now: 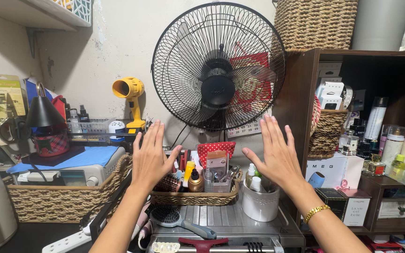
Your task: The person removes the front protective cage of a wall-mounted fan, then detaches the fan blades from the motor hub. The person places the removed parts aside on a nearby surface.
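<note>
both hands are raised, palms away from the camera, fingers spread and straight, holding nothing. the left hand (150, 157) hovers in front of the lower left of the fan (218, 65), over the near end of a flat woven tray (198, 198); the right hand (278, 154) is up at the fan's lower right, just above a white cup (260, 206) of small bottles. a gold bracelet (316, 213) sits on the right wrist. neither hand touches the fan; its black wire cage stands upright between and above them, against the pale wall, with a red paper piece showing behind its right side. the tray holds a round hairbrush, an amber pump bottle, a red dotted pouch and small tools. in front of it a grey hairbrush (180, 221) and a red clip (203, 244) lie on a metal appliance top. to the left, a big woven basket (59, 201) carries a white machine under a blue cloth, with a black lamp (42, 111) behind it and a yellow drill-shaped tool (131, 96) by the wall. a white power strip (66, 241) lies at the lower left. to the right, a dark wooden shelf (301, 93) is packed with boxes, a small basket and cosmetic bottles, and a large woven basket (316, 23) sits on top.
</note>
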